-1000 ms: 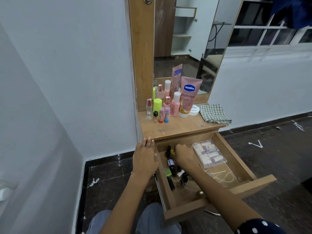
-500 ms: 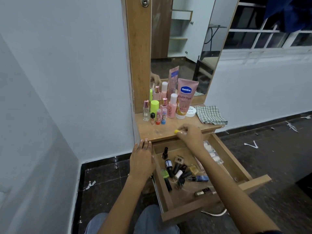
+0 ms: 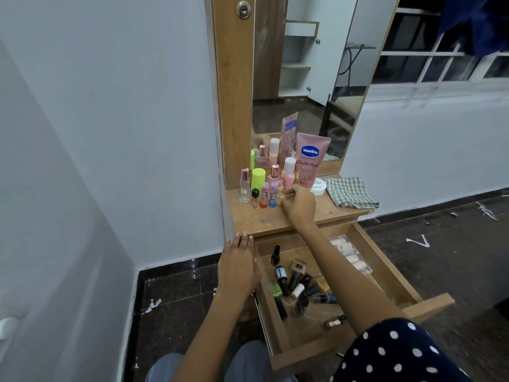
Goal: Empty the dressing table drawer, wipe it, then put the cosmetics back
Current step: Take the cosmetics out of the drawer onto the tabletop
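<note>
Both hands work apart: her left hand lies flat and relaxed on the drawer corner, probably steadying it, while her right hand pinches a small yellow bottle among the desk cosmetics. Nail polishes remain inside.

**Where everything sits**

The drawer is pulled out below the table top. Little bottles lie in its left part, and a clear box lies at the back right. On the table top, small bottles stand at the left, in front of the mirror. A big tube stands right of them. A cloth lies farthest right.
</note>
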A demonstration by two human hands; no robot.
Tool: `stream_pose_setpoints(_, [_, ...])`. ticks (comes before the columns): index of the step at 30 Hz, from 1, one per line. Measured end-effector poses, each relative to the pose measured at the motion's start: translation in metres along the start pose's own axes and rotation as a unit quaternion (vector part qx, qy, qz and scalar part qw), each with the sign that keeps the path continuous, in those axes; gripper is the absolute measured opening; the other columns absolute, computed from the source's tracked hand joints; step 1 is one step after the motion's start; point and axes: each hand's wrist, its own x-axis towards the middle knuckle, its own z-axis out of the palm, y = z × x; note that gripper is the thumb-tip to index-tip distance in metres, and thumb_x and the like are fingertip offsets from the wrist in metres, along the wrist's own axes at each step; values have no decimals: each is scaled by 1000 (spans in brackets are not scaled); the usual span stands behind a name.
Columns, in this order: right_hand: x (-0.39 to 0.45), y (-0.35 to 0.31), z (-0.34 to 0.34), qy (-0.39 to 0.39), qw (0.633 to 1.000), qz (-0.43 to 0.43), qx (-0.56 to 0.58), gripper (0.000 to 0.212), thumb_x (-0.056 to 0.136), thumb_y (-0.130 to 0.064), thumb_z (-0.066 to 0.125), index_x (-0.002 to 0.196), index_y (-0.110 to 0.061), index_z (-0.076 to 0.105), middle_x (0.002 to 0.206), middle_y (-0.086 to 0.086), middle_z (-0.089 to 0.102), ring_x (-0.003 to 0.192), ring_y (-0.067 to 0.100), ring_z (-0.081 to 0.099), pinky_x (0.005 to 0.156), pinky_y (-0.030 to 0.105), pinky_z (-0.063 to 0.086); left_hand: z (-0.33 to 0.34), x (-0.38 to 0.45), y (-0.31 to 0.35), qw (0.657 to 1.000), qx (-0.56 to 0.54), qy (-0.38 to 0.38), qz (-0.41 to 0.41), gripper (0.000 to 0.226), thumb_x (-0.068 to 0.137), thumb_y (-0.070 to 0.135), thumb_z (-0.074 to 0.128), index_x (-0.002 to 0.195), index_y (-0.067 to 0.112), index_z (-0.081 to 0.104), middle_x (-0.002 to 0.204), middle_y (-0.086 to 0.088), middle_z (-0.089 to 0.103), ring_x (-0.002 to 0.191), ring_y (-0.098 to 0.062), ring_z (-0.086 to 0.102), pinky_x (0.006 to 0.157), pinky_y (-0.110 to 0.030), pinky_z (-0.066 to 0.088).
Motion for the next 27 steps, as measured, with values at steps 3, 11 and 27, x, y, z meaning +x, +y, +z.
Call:
stream_pose_setpoints(3, [-3,5,9,19,1000,5,23,19,76,-9,75,91,-14,65,90,1,70,84,17,64,71,30,52,1,-1,1,1000,-2,5,1,57,97,24,34,150,10,18,157,-7,18,145,-21,13,118,-34,10])
stream_pose_setpoints(11, [-1,13,11,10,998,22,66,20,73,-14,80,89,-15,69,86,0,71,82,15,66,78,39,56,2,-1,0,1000,-4,4,2,58,97,24,35,150,9,17,158,-8,17,146,-21,12,119,-35,11])
stream_pose_setpoints(27, [-82,73,-38,-212,960,-174,-63,18,81,-3,65,89,-18,73,90,-6,71,81,9,66,71,24,52,4,-1,-1,1000,1,-2,4,58,97,26,33,150,9,16,158,-8,16,146,-21,11,119,-35,11])
